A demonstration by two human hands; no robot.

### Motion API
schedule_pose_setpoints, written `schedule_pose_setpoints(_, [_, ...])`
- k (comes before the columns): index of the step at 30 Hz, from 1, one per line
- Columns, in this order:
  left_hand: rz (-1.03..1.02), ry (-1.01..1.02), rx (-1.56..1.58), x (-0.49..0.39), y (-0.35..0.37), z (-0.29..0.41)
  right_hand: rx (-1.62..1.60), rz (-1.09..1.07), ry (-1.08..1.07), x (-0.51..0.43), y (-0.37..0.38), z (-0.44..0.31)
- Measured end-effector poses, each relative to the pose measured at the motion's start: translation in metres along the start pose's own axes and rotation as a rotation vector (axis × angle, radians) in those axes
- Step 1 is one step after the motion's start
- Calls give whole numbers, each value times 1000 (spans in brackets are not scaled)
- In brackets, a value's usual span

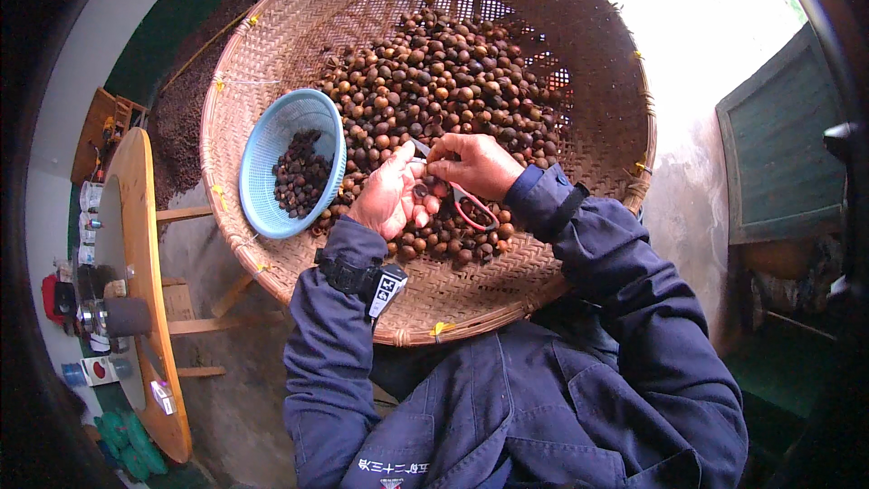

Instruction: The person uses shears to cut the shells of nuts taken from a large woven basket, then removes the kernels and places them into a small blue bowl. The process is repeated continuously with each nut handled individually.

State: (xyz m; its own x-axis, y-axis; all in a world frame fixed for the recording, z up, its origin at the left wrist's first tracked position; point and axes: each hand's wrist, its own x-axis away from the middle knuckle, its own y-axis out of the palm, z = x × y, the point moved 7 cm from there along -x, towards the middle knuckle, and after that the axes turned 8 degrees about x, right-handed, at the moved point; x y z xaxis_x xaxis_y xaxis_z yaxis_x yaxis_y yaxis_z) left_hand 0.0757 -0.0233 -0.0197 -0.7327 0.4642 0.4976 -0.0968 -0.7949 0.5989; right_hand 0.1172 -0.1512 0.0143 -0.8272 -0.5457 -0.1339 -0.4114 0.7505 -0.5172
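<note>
My left hand (394,200) is palm up over the heap, fingers curled around a small opened dark husk (421,191). Its thumb meets the fingertips of my right hand (475,161); whatever small piece lies between them is too hidden to tell. A pair of red-handled scissors (490,225) is held in my right hand, the handle loops hanging below the palm and a blade tip showing past the fingers. Beneath both hands, round brown nuts or fruits (441,92) lie heaped in a wide woven bamboo basket (271,61).
Inside the basket's left side, a light blue plastic colander (252,183) leans, holding darker small pieces (302,176). At left stands a wooden table (146,217) bearing assorted items. Behind it, a dark brown heap (180,129) covers the floor. A green panel (781,142) stands at right.
</note>
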Motion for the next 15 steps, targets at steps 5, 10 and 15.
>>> schedule_pose_setpoints(5, [-92,-10,57,-1,3,0,180,92,-151,2,-3,-9])
schedule_pose_setpoints(10, [-126,15,145,0,8,6,-342,42,372,-2,3,25])
schedule_pose_setpoints(15, [-90,74,169,1,2,11,-991,26,522,5,4,27])
